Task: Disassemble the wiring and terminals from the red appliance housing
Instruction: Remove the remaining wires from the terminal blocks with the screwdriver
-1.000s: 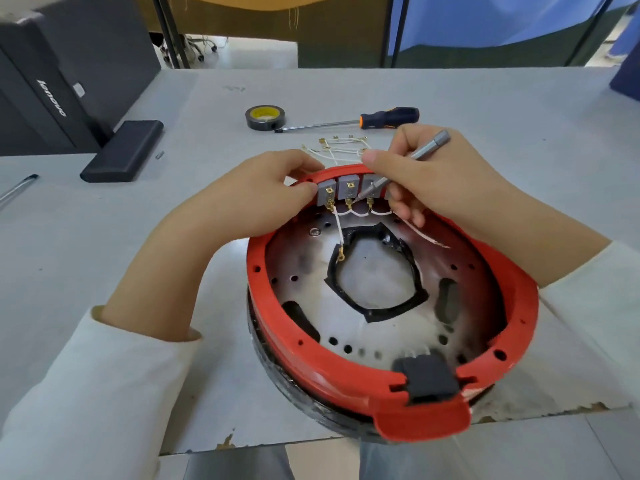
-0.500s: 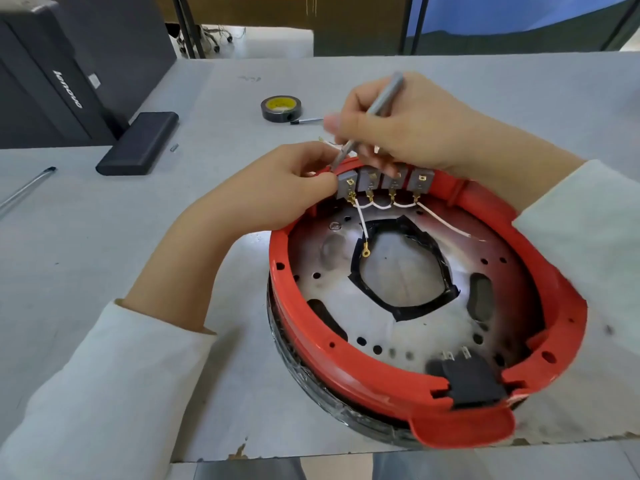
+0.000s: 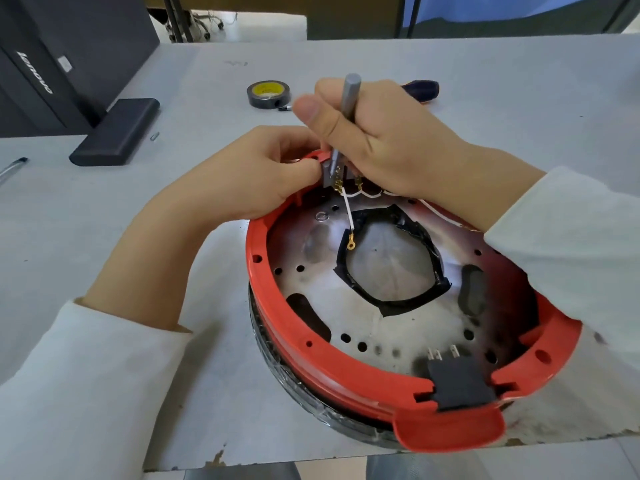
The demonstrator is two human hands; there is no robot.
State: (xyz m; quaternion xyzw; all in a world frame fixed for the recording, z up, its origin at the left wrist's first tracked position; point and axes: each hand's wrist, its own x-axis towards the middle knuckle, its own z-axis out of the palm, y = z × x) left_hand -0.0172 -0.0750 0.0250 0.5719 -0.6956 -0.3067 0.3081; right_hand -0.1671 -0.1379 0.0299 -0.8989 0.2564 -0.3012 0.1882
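Observation:
The round red appliance housing [image 3: 311, 358] lies open side up near the table's front edge, with a perforated metal plate [image 3: 381, 327] inside. At its far rim sit grey terminal blocks [image 3: 327, 176] joined by short white wires. One white wire with a gold ring terminal [image 3: 350, 223] hangs loose over the plate. My left hand [image 3: 263, 174] pinches the leftmost block and the rim. My right hand [image 3: 374, 133] holds a thin grey screwdriver [image 3: 349, 95] almost upright, its tip down on that block. My right hand hides the other blocks.
A roll of black tape [image 3: 268, 94] and an orange-black screwdriver handle [image 3: 424, 90] lie behind my hands. A black flat case [image 3: 116, 131] and a black computer tower [image 3: 52, 60] stand at the far left. A black plug block [image 3: 460, 384] sits in the housing's near rim.
My right hand swung the grey screwdriver from a low slant to nearly upright and moved it left onto the leftmost block. The view came closer; my left hand kept its grip.

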